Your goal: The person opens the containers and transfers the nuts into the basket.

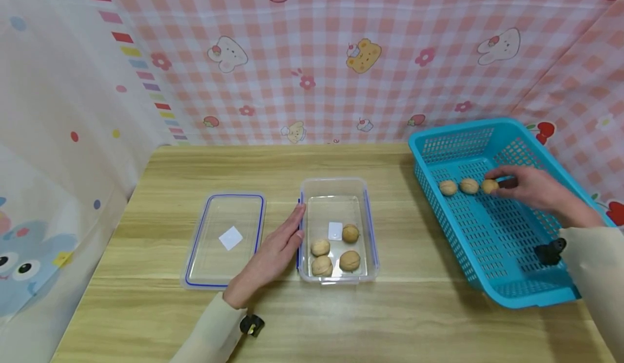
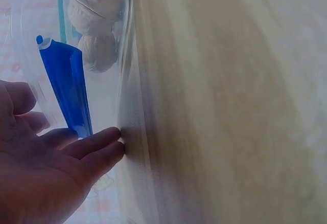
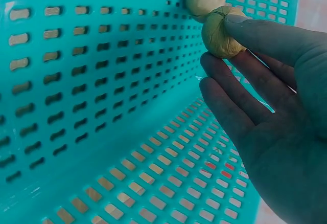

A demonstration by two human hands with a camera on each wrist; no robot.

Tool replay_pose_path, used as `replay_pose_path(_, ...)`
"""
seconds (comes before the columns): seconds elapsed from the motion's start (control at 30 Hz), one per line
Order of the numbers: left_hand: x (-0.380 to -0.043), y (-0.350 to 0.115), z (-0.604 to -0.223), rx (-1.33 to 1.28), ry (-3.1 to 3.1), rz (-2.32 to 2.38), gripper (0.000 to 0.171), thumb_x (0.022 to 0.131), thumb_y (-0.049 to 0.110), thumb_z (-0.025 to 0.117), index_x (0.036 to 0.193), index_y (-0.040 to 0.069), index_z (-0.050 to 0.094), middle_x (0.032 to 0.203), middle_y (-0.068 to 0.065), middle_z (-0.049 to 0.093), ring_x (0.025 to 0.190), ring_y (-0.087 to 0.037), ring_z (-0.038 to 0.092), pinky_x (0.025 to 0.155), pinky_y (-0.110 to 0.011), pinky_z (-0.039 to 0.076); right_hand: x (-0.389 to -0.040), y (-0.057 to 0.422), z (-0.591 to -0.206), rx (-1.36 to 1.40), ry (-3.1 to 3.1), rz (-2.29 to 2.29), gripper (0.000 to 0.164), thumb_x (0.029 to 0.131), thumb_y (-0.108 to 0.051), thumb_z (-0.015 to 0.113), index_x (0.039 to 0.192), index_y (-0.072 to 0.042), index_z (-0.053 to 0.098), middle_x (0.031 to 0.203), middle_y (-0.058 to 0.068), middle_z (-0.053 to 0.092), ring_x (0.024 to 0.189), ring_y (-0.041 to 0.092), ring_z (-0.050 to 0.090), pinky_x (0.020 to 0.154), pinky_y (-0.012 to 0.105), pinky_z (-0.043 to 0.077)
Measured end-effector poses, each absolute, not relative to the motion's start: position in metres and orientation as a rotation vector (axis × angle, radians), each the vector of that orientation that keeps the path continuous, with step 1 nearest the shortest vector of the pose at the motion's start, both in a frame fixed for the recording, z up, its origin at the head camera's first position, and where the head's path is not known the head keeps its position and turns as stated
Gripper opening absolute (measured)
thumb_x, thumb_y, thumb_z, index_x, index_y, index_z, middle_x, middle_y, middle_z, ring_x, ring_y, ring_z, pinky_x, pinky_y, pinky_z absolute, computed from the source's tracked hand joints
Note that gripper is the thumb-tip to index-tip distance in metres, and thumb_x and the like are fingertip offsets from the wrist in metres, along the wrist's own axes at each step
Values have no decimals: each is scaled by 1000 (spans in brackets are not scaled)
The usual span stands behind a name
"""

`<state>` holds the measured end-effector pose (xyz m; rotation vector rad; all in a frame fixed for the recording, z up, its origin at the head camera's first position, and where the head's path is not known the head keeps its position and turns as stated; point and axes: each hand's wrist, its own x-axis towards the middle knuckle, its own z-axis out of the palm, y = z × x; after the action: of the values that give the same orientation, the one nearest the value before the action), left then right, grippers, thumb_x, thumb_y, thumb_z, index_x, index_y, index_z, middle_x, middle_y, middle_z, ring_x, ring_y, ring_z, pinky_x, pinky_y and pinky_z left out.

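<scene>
Walnut (image 1: 489,186), pinched in the right hand (image 1: 531,188) inside the blue basket (image 1: 517,300) at right, should prove light, hard and prone to roll, best gripped across its sides, while the left hand (image 1: 274,250) rests straight-fingered against the clear box (image 1: 338,278).

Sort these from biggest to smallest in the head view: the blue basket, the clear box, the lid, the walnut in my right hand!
1. Blue basket: largest.
2. Clear box and lid: too alike to rank.
3. Walnut in your right hand: smallest.
</scene>
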<state>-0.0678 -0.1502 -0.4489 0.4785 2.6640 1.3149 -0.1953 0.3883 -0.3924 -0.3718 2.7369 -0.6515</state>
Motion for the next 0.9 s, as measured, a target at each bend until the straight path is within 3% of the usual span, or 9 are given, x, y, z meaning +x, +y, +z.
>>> replay_pose_path(0.9,-68,-150,-449,468,2671,1304,54,114,25,39,165,14,24,170,-3,20,155,-22,23,126,-44,23,-200,392,-410,-356,2677,-612,42,100,-9,66,136,9,57,136,39,55,118,56,58,89,65,53)
